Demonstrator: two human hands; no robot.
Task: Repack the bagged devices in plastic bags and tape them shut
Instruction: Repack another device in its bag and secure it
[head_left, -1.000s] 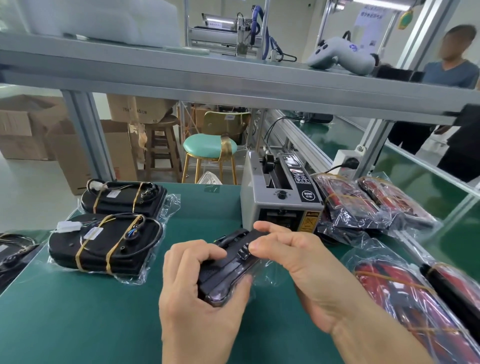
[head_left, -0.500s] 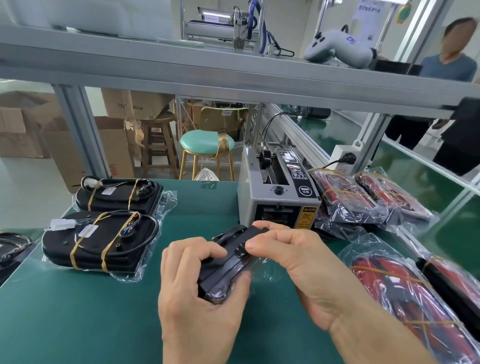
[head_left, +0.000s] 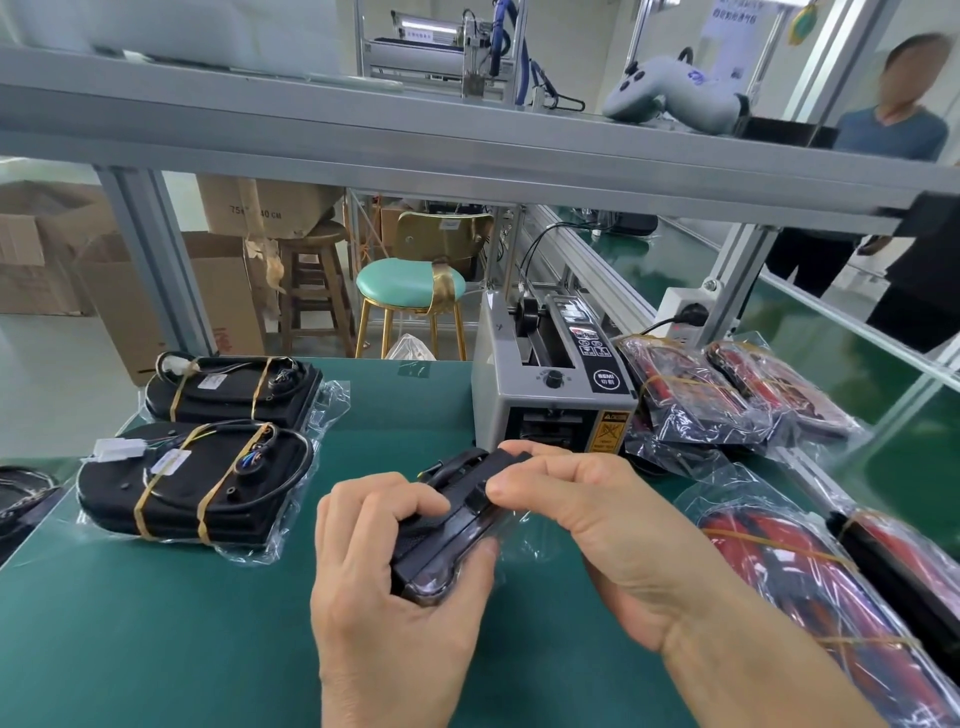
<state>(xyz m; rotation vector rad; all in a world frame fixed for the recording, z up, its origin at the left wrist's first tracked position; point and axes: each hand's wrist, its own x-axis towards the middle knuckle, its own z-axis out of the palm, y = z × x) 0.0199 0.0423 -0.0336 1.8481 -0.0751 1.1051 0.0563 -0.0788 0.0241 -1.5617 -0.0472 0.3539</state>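
Both hands, left (head_left: 400, 582) and right (head_left: 597, 525), are gripping the device (head_left: 452, 519), fingers curled around its rigid, seemingly light body inside a slippery, crinkling bag (head_left: 519, 540), best held mid-body.

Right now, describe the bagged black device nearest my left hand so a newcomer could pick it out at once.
Start at the grey tape dispenser at the back of the green bench, then look left. Two bagged black devices lie there; take the nearer black device. Unlike the farther black device, it has a white tag sticking out at its left end.
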